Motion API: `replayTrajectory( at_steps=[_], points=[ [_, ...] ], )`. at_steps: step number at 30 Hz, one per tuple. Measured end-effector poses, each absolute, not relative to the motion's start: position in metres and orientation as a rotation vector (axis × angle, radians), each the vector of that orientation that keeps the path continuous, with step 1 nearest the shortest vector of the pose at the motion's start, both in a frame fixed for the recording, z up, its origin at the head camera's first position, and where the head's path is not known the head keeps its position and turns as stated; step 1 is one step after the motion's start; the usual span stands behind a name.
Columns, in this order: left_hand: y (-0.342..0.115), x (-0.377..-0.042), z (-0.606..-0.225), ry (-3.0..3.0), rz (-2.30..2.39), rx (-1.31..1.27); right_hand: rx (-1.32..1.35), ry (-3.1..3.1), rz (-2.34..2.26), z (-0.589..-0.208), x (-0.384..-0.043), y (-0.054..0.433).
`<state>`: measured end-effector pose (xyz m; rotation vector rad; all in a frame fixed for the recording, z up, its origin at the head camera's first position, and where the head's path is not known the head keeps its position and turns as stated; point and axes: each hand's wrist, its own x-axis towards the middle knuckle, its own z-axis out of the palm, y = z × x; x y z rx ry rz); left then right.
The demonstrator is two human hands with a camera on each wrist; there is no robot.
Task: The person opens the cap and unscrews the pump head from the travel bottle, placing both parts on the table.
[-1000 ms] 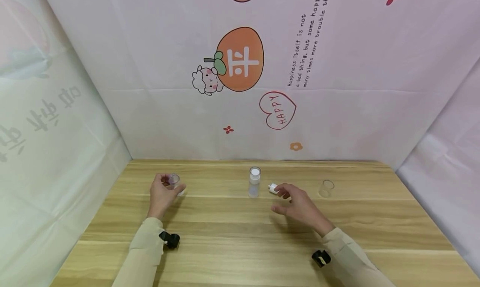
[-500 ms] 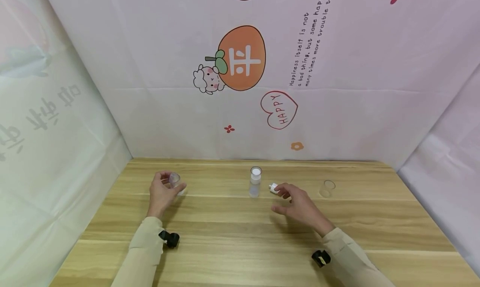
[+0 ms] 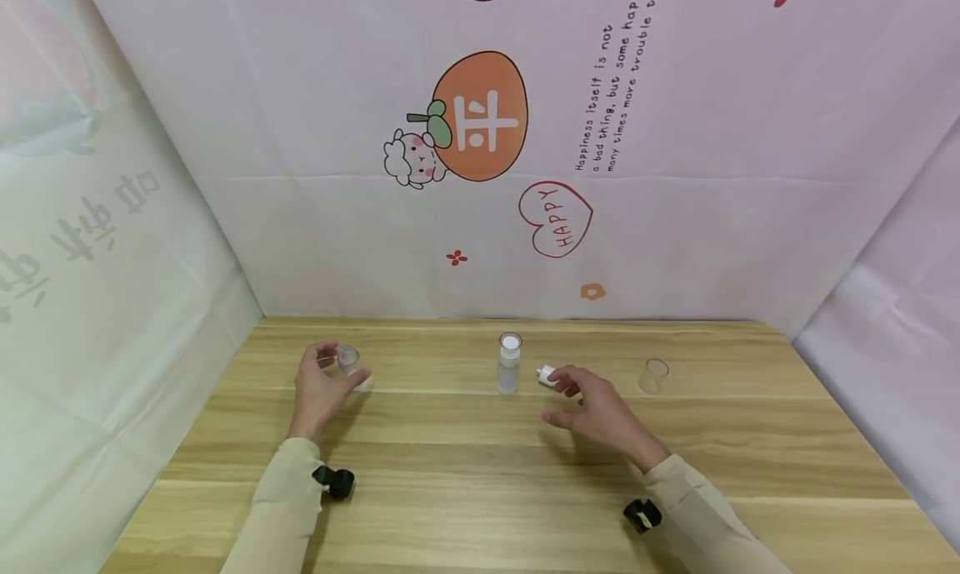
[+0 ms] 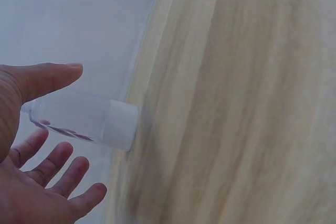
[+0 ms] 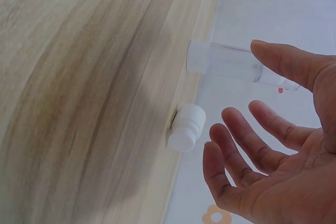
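At the left of the table, my left hand (image 3: 321, 391) is spread around a small clear container with a white base (image 4: 122, 125), which stands upright. In the left wrist view its thumb and fingers stand apart on either side of the container. My right hand (image 3: 600, 407) hovers with relaxed, spread fingers over the table, right of the middle. By its fingertips lies a small white plastic piece with a narrower end (image 5: 187, 128), partly covered in the head view. Just left of that stands a clear bottle with a white top (image 3: 508, 379), within a clear rim.
A clear, empty-looking cup (image 3: 652, 380) stands on the wooden table (image 3: 465, 491), right of and beyond the right hand. A printed white cloth (image 3: 337, 241) hangs behind the table, with more cloth at both sides. Black wrist mounts are on both sleeves.
My left hand and forearm have shifted slightly left, while the container beside the fingers stays in place. The right hand and the other items show no movement.
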<state>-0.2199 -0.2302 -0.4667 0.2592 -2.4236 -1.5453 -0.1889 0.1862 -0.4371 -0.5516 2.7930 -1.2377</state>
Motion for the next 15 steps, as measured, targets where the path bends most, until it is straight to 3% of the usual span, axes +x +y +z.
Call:
replayTrajectory(
  at_steps=[15],
  points=[
    [-0.227,-0.212,-0.44,-2.416,-1.445,0.131,-0.605,2.792,-1.246,-0.438,-0.189,0.185]
  ],
)
